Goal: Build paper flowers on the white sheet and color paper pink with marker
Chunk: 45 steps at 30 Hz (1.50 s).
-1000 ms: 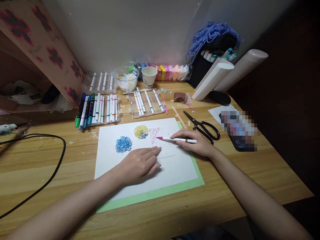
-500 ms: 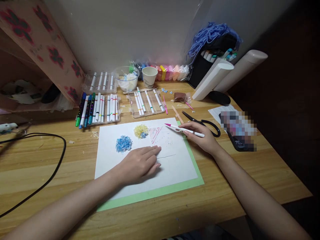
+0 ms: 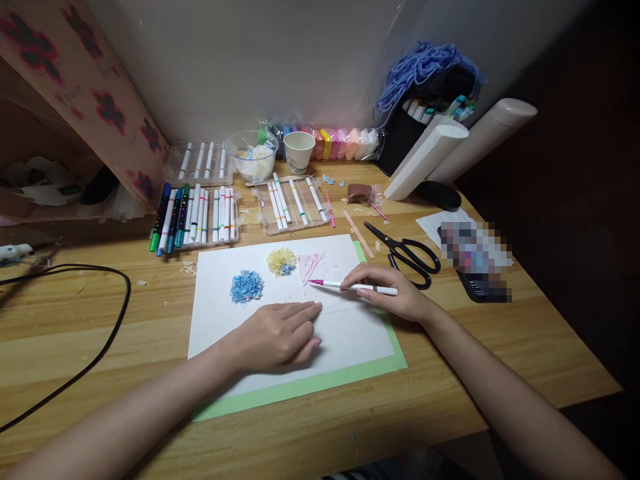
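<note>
My right hand (image 3: 383, 290) is closed around a white marker (image 3: 350, 287) with a pink tip, which points left at pink strokes on the drawing paper (image 3: 215, 267). Whether the tip touches the paper I cannot tell. Fingers stretched out, my left hand (image 3: 280, 333) lies flat on the same sheet, just below those strokes. A clump of blue shreds (image 3: 247, 287) and a yellow clump (image 3: 281, 261) with a bit of blue rest on the paper's upper left. A green sheet (image 3: 300, 385) shows beneath its lower and right edges.
Black scissors (image 3: 407, 252) and a wooden stick (image 3: 357, 233) lie right of the paper, near a phone (image 3: 475, 263). Behind are marker cases (image 3: 293, 230), a clear bowl (image 3: 250, 170) and a paper cup (image 3: 299, 150). A black cable (image 3: 123, 313) curves at left.
My right hand has moved down and left with the marker, bringing the pink tip lower over the pink strokes. My left hand has shifted slightly down and stays flat on the paper.
</note>
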### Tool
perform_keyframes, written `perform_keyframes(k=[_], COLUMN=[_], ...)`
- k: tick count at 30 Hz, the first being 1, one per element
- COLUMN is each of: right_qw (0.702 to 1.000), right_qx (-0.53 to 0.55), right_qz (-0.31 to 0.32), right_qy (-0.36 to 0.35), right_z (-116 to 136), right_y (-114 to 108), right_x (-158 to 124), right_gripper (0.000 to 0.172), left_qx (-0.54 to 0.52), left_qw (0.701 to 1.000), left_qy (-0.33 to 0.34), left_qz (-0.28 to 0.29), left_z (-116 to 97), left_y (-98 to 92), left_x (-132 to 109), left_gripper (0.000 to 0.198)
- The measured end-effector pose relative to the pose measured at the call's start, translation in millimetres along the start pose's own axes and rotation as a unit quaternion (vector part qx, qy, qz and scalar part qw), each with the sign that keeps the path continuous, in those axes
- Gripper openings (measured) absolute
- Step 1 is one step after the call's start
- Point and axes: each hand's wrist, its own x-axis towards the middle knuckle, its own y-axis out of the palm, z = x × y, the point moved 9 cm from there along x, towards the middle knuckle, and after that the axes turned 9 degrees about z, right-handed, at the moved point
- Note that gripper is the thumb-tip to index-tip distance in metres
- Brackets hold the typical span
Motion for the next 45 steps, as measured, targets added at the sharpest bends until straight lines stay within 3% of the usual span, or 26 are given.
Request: perform_keyframes(k=[5,11,17,22,31,37,45], right_qw=[0.999,1.000,0.995,0.995,0.998,0.997,0.986], right_qx=[0.019,0.001,0.065,0.079,0.013,0.008,0.077], right_qz=[-0.044,-0.011,-0.069,-0.049,-0.015,-0.055,-0.127], right_qy=[0.003,0.010,0.035,0.046,0.059,0.059,0.082], right_z=[-2.7,1.7,-11.2,-17.3,-12.8,-19.9,-38.7], right_y=[-7.2,0.3,-4.1,0.5,3.7,-11.0,-28.5], right_x=[-3.2,0.1,-0.5,0.8,3.4,1.3,-2.9], right_gripper=[0.026,0.022,0.024,0.021,0.021,0.024,0.026], left_qx=[-0.005,-0.004,-0.011,-0.004,-0.007,-0.009,-0.003], left_qw=[0.999,0.997,0.996,0.998,0.997,0.997,0.997], left_qy=[-0.024,-0.046,-0.059,-0.051,-0.058,-0.056,-0.054], left_qz=[0.029,0.054,0.070,0.039,0.045,0.043,0.046], left_z=[4.4,10.3,15.2,12.5,13.7,13.5,13.1], left_y=[7.1,13.1,16.5,12.2,14.0,13.2,14.7], left_x=[0.5,0.7,2.7,0.1,-0.3,0.6,0.3], left_gripper=[0.023,0.022,0.025,0.024,0.023,0.025,0.025])
